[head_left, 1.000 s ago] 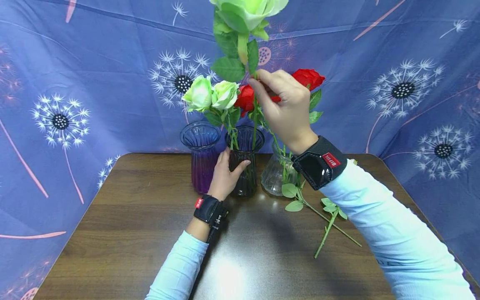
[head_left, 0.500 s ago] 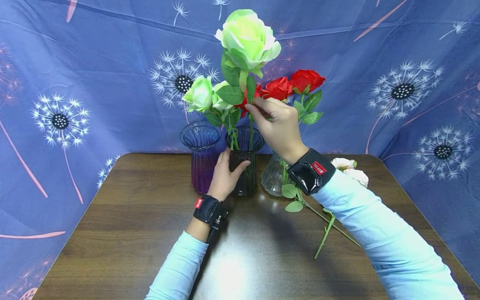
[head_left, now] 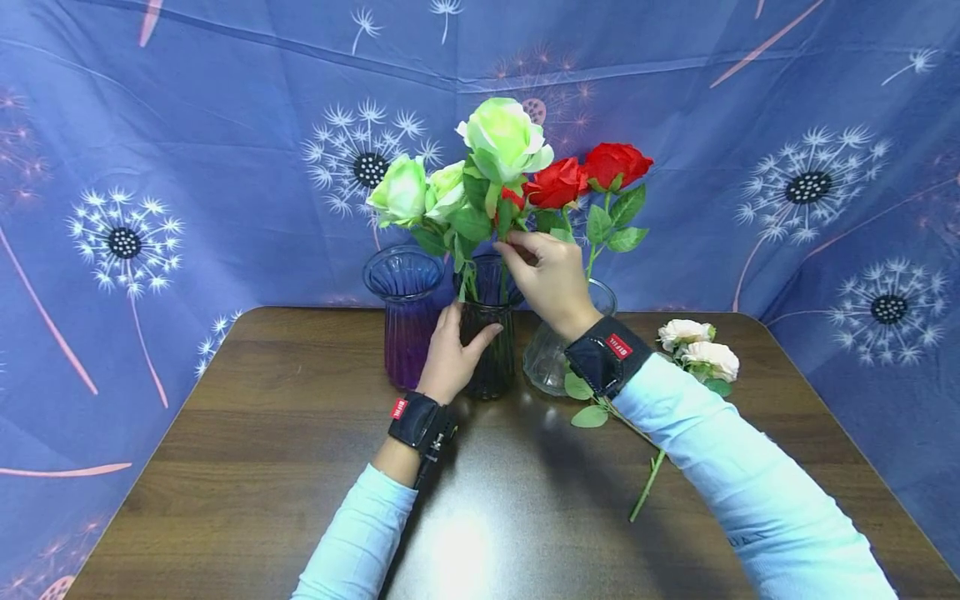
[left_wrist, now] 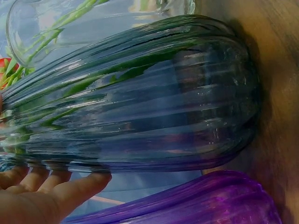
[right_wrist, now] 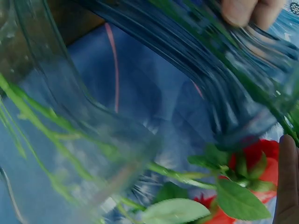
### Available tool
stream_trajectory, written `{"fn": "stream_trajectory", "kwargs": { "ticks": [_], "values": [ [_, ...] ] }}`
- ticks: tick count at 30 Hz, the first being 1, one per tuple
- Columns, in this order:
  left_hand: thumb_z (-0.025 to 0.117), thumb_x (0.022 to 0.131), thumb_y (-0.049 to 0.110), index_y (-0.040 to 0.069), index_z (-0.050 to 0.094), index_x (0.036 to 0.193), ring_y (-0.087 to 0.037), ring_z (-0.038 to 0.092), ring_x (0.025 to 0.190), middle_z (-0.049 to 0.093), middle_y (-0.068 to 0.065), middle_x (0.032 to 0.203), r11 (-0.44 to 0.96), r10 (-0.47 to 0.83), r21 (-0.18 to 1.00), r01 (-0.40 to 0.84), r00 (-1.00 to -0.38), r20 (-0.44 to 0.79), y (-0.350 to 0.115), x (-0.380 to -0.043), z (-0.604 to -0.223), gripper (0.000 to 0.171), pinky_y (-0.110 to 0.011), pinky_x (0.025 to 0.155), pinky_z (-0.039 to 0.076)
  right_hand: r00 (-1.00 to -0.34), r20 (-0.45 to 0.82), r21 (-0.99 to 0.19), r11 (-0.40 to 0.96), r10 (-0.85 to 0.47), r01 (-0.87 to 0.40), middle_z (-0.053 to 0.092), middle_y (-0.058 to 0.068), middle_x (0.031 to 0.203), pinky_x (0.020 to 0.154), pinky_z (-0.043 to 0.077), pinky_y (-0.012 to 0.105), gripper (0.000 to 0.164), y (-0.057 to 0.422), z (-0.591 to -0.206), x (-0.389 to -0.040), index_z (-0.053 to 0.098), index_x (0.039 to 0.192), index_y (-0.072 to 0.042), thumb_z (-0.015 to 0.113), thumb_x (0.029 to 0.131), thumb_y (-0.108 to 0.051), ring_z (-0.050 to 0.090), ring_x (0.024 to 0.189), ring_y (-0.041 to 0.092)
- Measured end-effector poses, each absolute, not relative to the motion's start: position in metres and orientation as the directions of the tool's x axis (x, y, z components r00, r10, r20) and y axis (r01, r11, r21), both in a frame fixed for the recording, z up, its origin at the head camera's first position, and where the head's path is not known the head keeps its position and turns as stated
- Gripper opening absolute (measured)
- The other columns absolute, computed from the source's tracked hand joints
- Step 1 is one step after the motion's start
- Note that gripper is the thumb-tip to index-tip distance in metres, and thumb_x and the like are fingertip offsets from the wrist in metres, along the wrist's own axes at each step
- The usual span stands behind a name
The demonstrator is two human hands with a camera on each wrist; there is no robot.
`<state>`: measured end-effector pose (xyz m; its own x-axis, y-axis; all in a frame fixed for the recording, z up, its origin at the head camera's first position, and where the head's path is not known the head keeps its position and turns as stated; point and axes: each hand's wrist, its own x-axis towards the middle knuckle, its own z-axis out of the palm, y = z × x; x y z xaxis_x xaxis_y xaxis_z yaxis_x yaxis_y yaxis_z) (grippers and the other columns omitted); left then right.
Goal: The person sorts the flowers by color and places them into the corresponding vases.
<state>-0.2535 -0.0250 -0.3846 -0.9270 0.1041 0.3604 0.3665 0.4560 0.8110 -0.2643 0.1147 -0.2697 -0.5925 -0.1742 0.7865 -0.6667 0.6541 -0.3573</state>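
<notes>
My left hand [head_left: 452, 354] holds the dark ribbed glass vase [head_left: 492, 358], its fingers along the left side and its thumb across the front. In the left wrist view that vase [left_wrist: 140, 107] stands upright, with green stems showing through the glass. With thumb and fingertips my right hand [head_left: 553, 279] pinches the stem of a pale green rose [head_left: 504, 137] above the vase, and the stem's lower end is inside it. Two more pale green roses [head_left: 399, 192] lean left out of the same vase. The right wrist view is partly blurred.
A blue-purple vase [head_left: 408, 333] stands close on the left. On the right, a clear vase [head_left: 543, 362] carries several red roses [head_left: 557, 183]. Cream roses [head_left: 711, 360] lie at the table's [head_left: 285, 467] right, their stems pointing forward. A blue patterned cloth [head_left: 247, 167] hangs behind.
The right hand has come down with the pale green rose, lowering its stem deeper into the dark vase. The left hand has stayed on the vase.
</notes>
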Motion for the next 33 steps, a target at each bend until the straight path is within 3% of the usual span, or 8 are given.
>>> {"fn": "stream_trajectory", "kwargs": {
  "ticks": [7,23,33],
  "values": [
    [0.055,0.081,0.049,0.012,0.027,0.137,-0.021,0.035,0.125,0.039,-0.010,0.131,0.460,0.096,0.814,0.354,-0.932,0.350,-0.024,-0.252,-0.384,0.073,-0.039,0.104,0.030,-0.665,0.727,-0.414,0.665,-0.169,-0.621,0.069,0.011,0.080,0.060,0.051,0.029,0.017,0.113,-0.286,-0.268,0.069,0.087,-0.002,0.064,0.080,-0.017,0.064,0.066,0.017],
    [0.056,0.081,0.047,0.015,0.029,0.136,-0.021,0.038,0.123,0.042,-0.009,0.128,0.455,0.093,0.811,0.367,-0.926,0.366,-0.025,-0.255,-0.385,0.069,-0.039,0.102,0.032,-0.752,0.644,-0.524,0.637,-0.138,-0.565,0.069,0.009,0.080,0.061,0.052,0.028,0.020,0.112,-0.290,-0.269,0.070,0.087,-0.004,0.068,0.077,-0.021,0.065,0.069,0.016],
    [0.057,0.080,0.047,0.018,0.029,0.136,-0.021,0.039,0.122,0.043,-0.009,0.126,0.453,0.095,0.804,0.385,-0.918,0.385,-0.025,-0.255,-0.386,0.069,-0.039,0.102,0.033,-0.731,0.680,-0.529,0.656,-0.052,-0.538,0.069,0.008,0.083,0.061,0.050,0.026,0.028,0.140,-0.285,-0.259,0.069,0.095,-0.005,0.066,0.078,-0.027,0.064,0.070,0.015]
  ]
}}
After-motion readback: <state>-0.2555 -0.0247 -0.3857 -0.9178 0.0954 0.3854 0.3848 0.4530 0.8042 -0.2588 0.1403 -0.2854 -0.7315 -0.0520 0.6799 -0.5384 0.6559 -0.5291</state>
